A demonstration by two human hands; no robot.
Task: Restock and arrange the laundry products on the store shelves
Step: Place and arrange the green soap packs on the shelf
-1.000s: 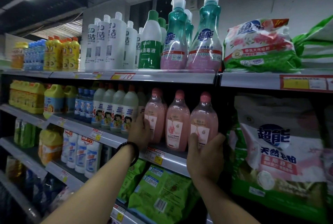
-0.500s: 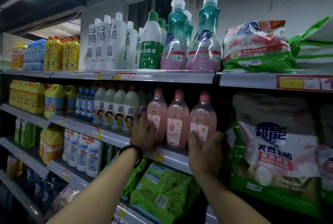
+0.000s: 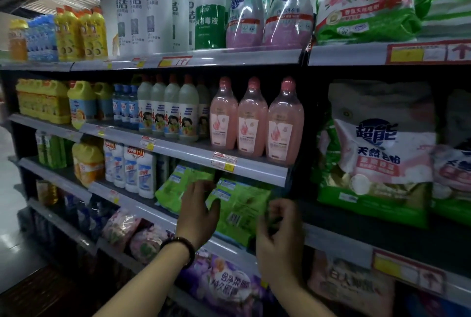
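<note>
Now my left hand [image 3: 197, 214] presses flat on the green bag [image 3: 242, 204]; my right hand [image 3: 280, 237] pinches its edge to straighten it.

You can read 超能 in blue on the big white-and-pink bag [image 3: 377, 135] to your right, with 天然皂粉 beneath it. The same 超能 appears on the teal pump bottles [image 3: 289, 5] on the top shelf. The green-and-white bottle [image 3: 210, 21] beside them says 84消毒液, and the white bottles [image 3: 153, 10] carry a large 洁. The purple bag [image 3: 229, 286] low down reads 持久留香. The green bag [image 3: 239, 212] shows a barcode, its digits too small to read.
</note>
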